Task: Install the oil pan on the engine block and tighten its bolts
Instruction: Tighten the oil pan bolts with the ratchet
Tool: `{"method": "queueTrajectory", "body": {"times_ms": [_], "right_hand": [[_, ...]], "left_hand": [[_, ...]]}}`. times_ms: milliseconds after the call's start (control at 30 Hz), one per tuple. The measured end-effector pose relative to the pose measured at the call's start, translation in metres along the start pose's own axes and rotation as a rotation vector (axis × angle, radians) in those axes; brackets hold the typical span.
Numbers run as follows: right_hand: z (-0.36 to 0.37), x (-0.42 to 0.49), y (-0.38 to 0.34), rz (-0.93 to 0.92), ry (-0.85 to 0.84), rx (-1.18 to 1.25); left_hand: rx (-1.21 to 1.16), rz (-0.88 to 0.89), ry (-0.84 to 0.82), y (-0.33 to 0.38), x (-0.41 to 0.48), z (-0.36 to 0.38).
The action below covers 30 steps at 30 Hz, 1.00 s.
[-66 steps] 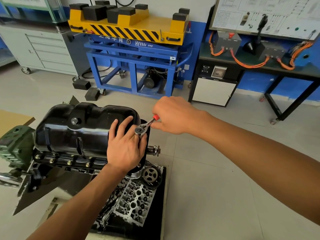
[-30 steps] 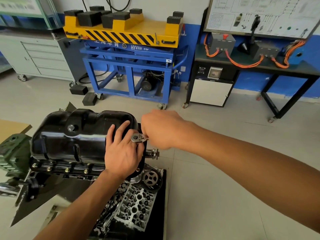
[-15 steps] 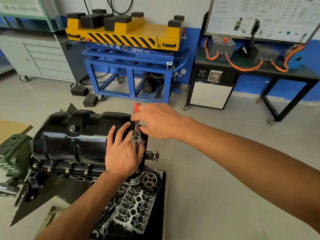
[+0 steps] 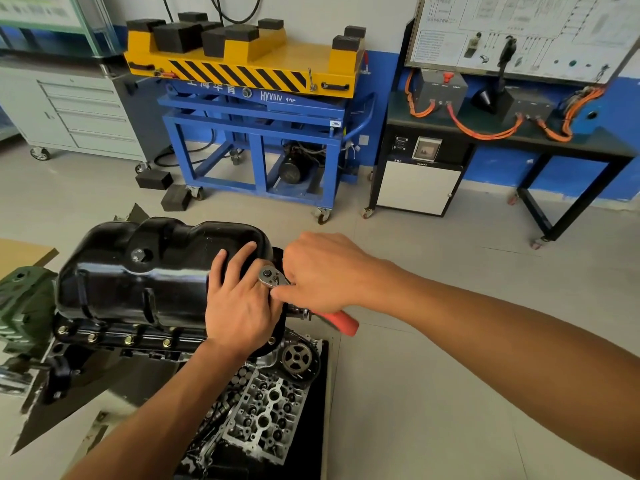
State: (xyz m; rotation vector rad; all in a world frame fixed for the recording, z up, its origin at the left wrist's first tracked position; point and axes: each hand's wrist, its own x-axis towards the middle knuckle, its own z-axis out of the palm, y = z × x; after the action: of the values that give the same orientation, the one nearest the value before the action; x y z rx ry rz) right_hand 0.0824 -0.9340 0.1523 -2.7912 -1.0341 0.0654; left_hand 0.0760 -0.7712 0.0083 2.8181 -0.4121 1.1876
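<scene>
One ratchet (image 4: 272,276) swung nearer, right hand (image 4: 322,271) gripping; left hand (image 4: 239,306) flat on oil pan (image 4: 138,282); four bolts (image 4: 129,340) showing.

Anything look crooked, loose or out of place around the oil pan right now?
Nothing odd at the oil pan: its near edge lies flat and the bolts there look seated. The right hand grips the ratchet. The only strays are two black blocks on the floor beside the blue cart, away from the job.
</scene>
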Motion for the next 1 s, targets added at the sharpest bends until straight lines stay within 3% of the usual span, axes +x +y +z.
{"method": "queueTrajectory", "body": {"times_ms": [167, 300, 533, 700, 867, 1000], "right_hand": [[0.018, -0.003, -0.013, 0.152, 0.040, 0.069], [0.016, -0.005, -0.016, 0.147, 0.039, 0.033], [-0.012, 0.017, -0.006, -0.178, 0.063, -0.408], [-0.009, 0.034, 0.009, -0.456, 0.022, -0.562], [-0.003, 0.026, 0.021, -0.442, -0.061, -0.494], [0.007, 0.022, 0.029, -0.429, 0.004, -0.399]], "left_hand": [[0.012, 0.015, -0.034, 0.000, 0.001, -0.001], [0.017, 0.006, -0.048, 0.000, 0.001, -0.003], [0.006, -0.028, 0.014, 0.003, 0.003, -0.001], [0.017, -0.032, 0.002, 0.004, 0.003, -0.003], [0.028, -0.018, -0.001, 0.003, 0.002, -0.004], [0.031, -0.018, 0.028, 0.003, 0.001, -0.002]]}}
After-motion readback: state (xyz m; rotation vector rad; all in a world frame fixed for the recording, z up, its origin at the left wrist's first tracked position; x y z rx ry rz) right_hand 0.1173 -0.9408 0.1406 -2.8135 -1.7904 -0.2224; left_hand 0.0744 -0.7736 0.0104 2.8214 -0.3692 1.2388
